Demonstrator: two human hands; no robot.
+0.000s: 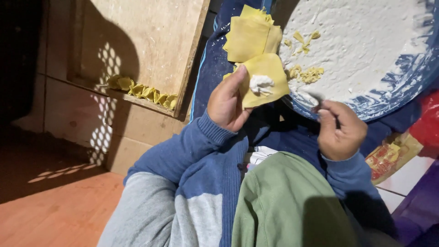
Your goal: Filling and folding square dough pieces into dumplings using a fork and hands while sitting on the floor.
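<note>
Orange-lit floor tiles fill the seven o'clock corner, and a pale wooden board (146,41) leans up at eleven o'clock with a row of folded yellow dumplings (142,90) along its lower ledge. At one o'clock I'm looking at a big round blue tray dusted white with flour (366,50), a few dough scraps (306,73) scattered on it.

Now the hands. My left hand (226,103) sits just above centre, cradling a thin square yellow dough wrapper (270,68) with a dab of white filling (260,84) on it. The grip there is a loose, open cradle: thumb along the wrapper's near edge, fingers hidden underneath as a platform. My right hand (340,130) is at three o'clock, curled narrow, fingertips pinched around something dark and slim; I can't tell what it is. It's just off the tray's rim, apart from the wrapper.

I judge that wrapper as featherlight, limp and easily torn, already drooping over the fingers. The filling looks soft and sticky, so any squeeze near the middle would smear it. Best hold is by the bare margins and corners, supported from below, with gentle pressure only.

At twelve o'clock a small stack of spare yellow wrappers (249,34) lies on blue cloth (212,68) beside the tray. A green garment (288,206) covers the lap at six o'clock, and a crinkly red and yellow packet (388,158) sits at four.
</note>
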